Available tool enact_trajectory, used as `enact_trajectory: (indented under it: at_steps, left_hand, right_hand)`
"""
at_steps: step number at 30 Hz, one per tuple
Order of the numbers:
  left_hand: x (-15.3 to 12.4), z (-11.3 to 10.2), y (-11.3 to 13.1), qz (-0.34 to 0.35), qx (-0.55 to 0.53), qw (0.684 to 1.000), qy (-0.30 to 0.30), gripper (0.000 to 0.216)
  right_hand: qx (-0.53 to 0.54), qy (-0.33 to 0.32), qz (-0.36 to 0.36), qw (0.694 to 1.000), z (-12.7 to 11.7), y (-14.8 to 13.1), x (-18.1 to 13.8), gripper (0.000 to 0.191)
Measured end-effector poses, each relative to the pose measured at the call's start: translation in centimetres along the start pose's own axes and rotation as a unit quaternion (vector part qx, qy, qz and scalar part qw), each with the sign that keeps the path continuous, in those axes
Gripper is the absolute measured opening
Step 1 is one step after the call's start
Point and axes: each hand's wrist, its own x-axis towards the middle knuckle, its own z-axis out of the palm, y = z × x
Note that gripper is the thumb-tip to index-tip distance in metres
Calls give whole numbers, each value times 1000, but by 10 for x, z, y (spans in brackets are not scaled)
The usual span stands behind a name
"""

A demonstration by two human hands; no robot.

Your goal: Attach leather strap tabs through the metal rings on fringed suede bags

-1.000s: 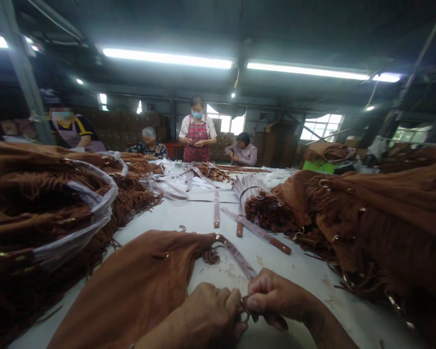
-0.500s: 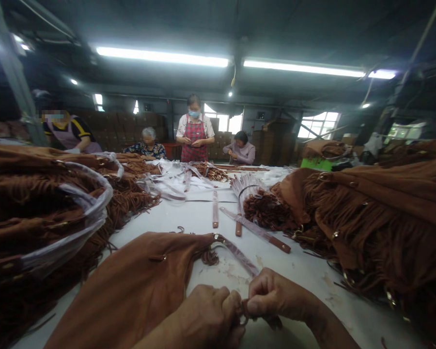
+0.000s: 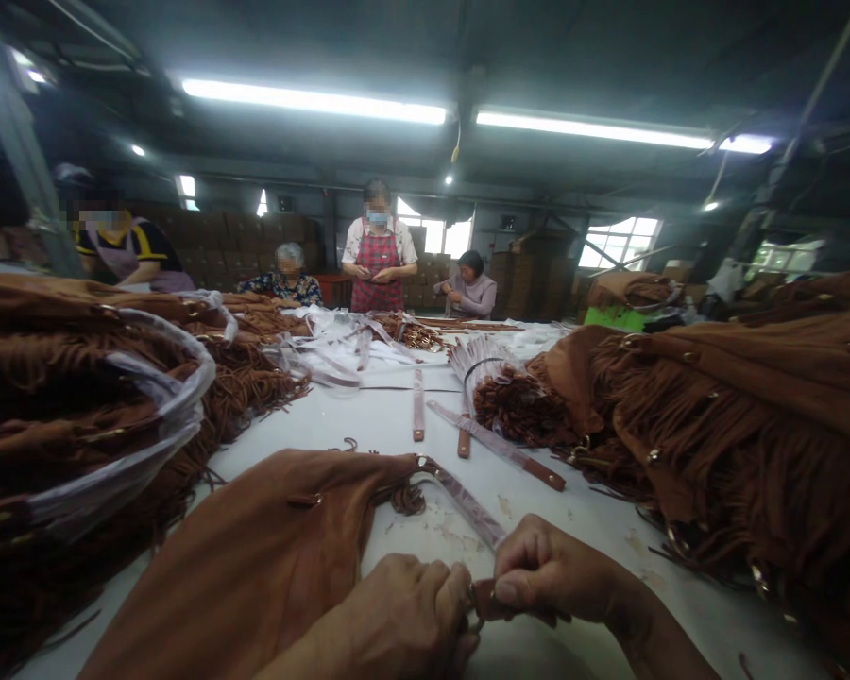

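A brown suede bag (image 3: 255,548) lies on the white table in front of me. From its far corner a plastic-wrapped strap (image 3: 464,501) runs back toward my right hand (image 3: 556,578). That hand is closed, thumb on top, pinching the strap's brown leather end (image 3: 486,601). My left hand (image 3: 403,609) is curled closed beside it, fingers around a metal ring (image 3: 473,621) at the leather end. The fingertips underneath are hidden. A small tassel (image 3: 407,499) hangs by the bag's far corner.
Fringed brown bags are heaped at left (image 3: 77,397) and right (image 3: 722,425). Loose wrapped straps (image 3: 496,446) and a bundle of straps (image 3: 514,397) lie ahead on the table (image 3: 312,420). Several co-workers are across the table, one in a checked apron (image 3: 381,269).
My right hand has shifted slightly up and right, and more of the leather strap end now shows between my hands. My left hand stays nearly in place.
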Motion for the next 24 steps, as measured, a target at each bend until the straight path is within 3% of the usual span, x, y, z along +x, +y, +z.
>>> enact_trajectory:
  at_steps: [4,9,15,19,24]
  left_hand:
    - [0,2,-1,1,17,1000,18,17]
    - [-8,-2,-12,-21,28,999,-8,8]
    - [-14,-8,-29,-170,-126,977,-13,25]
    - [-11,-10,-26,-224,-236,944,-53,20]
    - [-9,-12,-21,-248,-271,928,-70,15]
  right_hand:
    - [-8,7,-11,1000,3,-3,-2,41]
    - [-1,15,-29,999,18,-4,8,37]
    - [23,-7,-36,999,27,1,20,33]
    - [-6,-27,11,1000,19,0,16,33]
    - [-30,2,-12,999,17,-1,17,42]
